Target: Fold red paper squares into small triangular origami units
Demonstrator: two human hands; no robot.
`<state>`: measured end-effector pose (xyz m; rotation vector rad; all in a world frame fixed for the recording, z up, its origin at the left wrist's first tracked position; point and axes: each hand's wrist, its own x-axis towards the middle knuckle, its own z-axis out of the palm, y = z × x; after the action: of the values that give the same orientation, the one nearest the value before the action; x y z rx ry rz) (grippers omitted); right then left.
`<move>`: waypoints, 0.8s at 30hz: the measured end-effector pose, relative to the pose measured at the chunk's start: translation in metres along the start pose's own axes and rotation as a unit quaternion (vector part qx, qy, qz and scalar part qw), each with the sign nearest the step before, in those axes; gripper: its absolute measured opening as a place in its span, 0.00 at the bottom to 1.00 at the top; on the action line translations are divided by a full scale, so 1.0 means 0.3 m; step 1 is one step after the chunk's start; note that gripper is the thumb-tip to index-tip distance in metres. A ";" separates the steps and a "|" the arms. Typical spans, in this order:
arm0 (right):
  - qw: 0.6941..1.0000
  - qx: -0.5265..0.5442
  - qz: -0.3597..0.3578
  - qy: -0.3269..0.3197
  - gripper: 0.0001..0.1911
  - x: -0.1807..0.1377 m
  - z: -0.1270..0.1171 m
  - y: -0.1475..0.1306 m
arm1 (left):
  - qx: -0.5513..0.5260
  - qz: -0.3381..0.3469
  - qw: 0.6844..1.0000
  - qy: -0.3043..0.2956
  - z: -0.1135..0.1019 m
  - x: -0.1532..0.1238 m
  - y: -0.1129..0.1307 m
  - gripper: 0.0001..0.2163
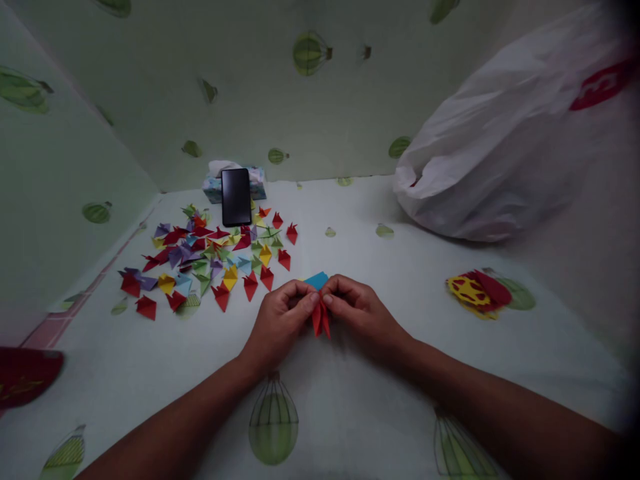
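Both hands are right in the middle of the near half of the scene, busy with one little piece of red folded paper (321, 321). The left hand (285, 317) has its thumb and fingers pinched on the left side of it, and the right hand (361, 312) is clamped on the right side the same way, so the two thumbs end up really close together. Two pointy red tips poke down toward the near side, slightly spread from each other. Just past the fingertips there's a bit of blue paper (317, 280), but I can't tell if it's in the grip too or just sitting behind.

Over on the left, toward the far side, is a big loose scatter of origami pieces (147, 307) in red, yellow, green, purple and light blue, lots of them overlapping. At the far edge of that bunch a black smartphone (236, 198) stands tilted in front of a patterned tissue box (213, 192) with a white tissue sticking out the top.

Far right is mostly taken up by a bulky white plastic bag (495, 147) with a red mark on it. Nearer than the bag, well apart from the right hand, a yellow cutout (469, 291) lies partly over a dark red piece (499, 288). Another dark red item (30, 377) with yellowish marks pokes in at the near left edge. Everything's on a pale sheet (345, 400) printed with green hot-air balloons.
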<state>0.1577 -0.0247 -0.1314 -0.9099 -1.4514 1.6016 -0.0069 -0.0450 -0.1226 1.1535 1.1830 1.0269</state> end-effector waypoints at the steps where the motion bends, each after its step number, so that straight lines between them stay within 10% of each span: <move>1: 1.000 0.003 -0.001 -0.001 0.09 -0.001 0.000 -0.001 | -0.001 0.003 1.000 -0.002 -0.001 0.001 -0.001 0.12; 24: 1.000 -0.006 -0.007 -0.005 0.10 0.003 -0.009 -0.014 | 0.026 0.007 0.999 -0.017 -0.001 0.006 -0.003 0.08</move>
<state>0.1600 -0.0226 -0.1274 -0.8969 -1.4734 1.5913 -0.0070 -0.0433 -0.1237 1.2181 1.1812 0.9884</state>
